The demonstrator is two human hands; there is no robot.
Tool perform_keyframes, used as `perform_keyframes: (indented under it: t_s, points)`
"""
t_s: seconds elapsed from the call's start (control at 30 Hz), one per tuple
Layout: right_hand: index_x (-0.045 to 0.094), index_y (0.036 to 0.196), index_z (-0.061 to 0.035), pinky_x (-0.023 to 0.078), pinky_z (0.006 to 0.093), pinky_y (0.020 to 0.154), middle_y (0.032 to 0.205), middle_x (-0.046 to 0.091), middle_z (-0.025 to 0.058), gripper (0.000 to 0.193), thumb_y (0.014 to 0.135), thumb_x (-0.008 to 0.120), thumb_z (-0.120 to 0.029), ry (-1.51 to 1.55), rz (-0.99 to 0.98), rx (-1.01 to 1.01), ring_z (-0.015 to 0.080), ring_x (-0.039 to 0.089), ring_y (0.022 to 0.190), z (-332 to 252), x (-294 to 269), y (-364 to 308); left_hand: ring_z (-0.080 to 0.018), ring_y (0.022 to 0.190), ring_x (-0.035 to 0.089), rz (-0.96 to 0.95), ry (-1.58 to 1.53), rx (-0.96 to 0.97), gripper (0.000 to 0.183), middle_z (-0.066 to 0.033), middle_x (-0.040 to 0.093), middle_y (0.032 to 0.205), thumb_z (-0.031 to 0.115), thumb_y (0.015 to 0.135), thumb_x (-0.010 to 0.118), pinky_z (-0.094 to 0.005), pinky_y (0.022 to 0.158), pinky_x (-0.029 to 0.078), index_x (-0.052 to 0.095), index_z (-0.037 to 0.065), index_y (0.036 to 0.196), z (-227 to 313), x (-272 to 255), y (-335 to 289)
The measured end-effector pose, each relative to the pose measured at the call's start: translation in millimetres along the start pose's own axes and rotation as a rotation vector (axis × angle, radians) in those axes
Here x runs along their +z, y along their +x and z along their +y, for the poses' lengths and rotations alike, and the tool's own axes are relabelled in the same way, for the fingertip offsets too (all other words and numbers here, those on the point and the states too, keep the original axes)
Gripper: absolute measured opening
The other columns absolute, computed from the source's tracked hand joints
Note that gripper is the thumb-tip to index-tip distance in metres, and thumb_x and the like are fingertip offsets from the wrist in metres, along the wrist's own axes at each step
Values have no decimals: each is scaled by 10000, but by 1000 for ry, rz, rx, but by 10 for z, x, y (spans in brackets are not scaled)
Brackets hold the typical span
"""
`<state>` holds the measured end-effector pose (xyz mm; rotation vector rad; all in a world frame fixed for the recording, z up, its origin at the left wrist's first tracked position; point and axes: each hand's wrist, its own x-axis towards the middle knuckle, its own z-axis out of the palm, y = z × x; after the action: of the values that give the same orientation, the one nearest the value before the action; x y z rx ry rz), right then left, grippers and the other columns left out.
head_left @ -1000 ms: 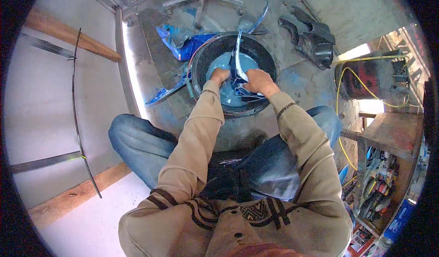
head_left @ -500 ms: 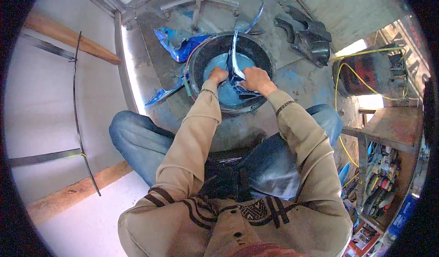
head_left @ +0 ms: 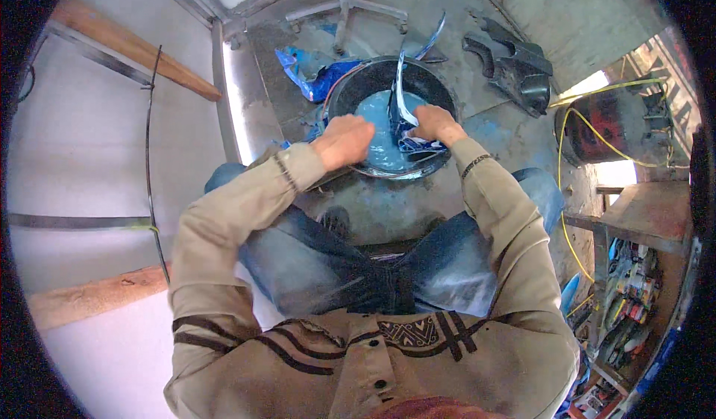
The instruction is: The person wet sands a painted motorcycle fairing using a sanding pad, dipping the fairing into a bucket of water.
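A round black tub [head_left: 344, 98] of cloudy bluish water stands on the floor before my bent legs. My right hand [head_left: 436, 126] is closed on a curved blue-and-white plastic panel [head_left: 403, 99], which stands up with its lower end in the tub. Over the tub's near left rim is my left hand [head_left: 345, 141], its fingers curled in; whatever they hold, if anything, is hidden. Another blue panel [head_left: 328, 82] lies against the tub's far left side. Beyond the far rim a thin blue-and-white piece [head_left: 432, 40] sticks up.
Dark plastic parts [head_left: 514, 64] lie on the floor at the far right. Behind the tub is a wheeled metal chair base [head_left: 344, 5]. A yellow hose [head_left: 564, 188] runs past a dark tank [head_left: 608, 124] and a wooden shelf [head_left: 645, 206] of tools. A white wall borders the left.
My left hand has lifted out of the tub and drawn back left toward me, its elbow swinging outward. My right hand keeps its hold on the panel. The view has shifted slightly.
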<state>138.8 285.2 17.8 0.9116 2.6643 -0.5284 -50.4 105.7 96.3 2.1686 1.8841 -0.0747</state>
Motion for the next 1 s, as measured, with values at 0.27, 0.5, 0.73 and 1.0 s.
perform_keyframes:
  t_s: [0.27, 0.5, 0.73, 1.0]
  points:
    - [705, 1167, -31, 549, 497, 939, 1153, 721, 220, 572, 816, 832, -465, -44, 6, -11, 408, 686, 1104, -28, 30, 13, -472, 868, 689, 73, -203, -216, 270, -252, 713, 886, 265, 910, 696, -596, 779, 543, 669, 16, 1010, -26, 518, -334]
    - [702, 1190, -41, 537, 506, 927, 1149, 713, 233, 541, 810, 834, -402, -30, 145, -111, 419, 672, 1106, -7, 42, -68, -466, 898, 694, 349, -358, -235, 213, -254, 715, 920, 221, 948, 635, -582, 786, 545, 643, 16, 1005, -321, 862, 206]
    - [705, 1263, -122, 532, 521, 942, 1123, 740, 193, 557, 781, 858, -355, 92, 235, -179, 414, 690, 1077, 133, -527, -208, -441, 904, 699, 443, -230, -208, 187, -229, 718, 930, 199, 944, 635, -557, 777, 548, 634, 21, 1003, -522, 791, 385]
    - [751, 1192, -68, 538, 423, 908, 1128, 753, 192, 490, 765, 861, -282, 330, 60, -162, 341, 718, 1070, 183, -1170, -542, -101, 873, 583, 309, -1029, -113, 347, 12, 675, 900, 308, 957, 762, -299, 762, 479, 724, 50, 1187, -797, 564, 384]
